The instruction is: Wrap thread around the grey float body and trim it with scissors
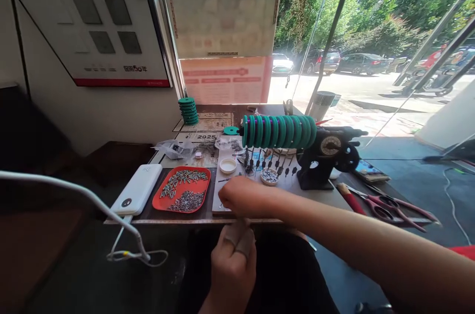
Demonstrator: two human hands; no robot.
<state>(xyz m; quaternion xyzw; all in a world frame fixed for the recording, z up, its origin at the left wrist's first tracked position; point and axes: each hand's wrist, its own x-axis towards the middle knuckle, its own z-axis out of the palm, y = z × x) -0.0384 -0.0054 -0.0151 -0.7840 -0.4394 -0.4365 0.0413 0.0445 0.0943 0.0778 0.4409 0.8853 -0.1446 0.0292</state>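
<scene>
My right hand (pixel 239 196) reaches in from the right and is closed over the near left part of a pale work board (pixel 218 205). Whatever its fingers hold, if anything, is hidden behind the hand. Just below, in front of the table edge, my left hand (pixel 233 259) is closed with greyish wraps round two fingers; what it pinches is too blurred to make out. Beyond my right hand lie a shallow white dish (pixel 227 165), a round dish of small pale pieces (pixel 269 176) and a row of dark pieces with thin wire stems (pixel 272 159).
An orange-red tray (pixel 156 200) of small metal parts stands left, beside a white power bank (pixel 138 190) with a cable. Behind the board, a black hand-cranked machine (pixel 317 165) carries a row of green discs (pixel 280 132). Scissors (pixel 382 207) lie right; green discs are stacked (pixel 188 111) at the back.
</scene>
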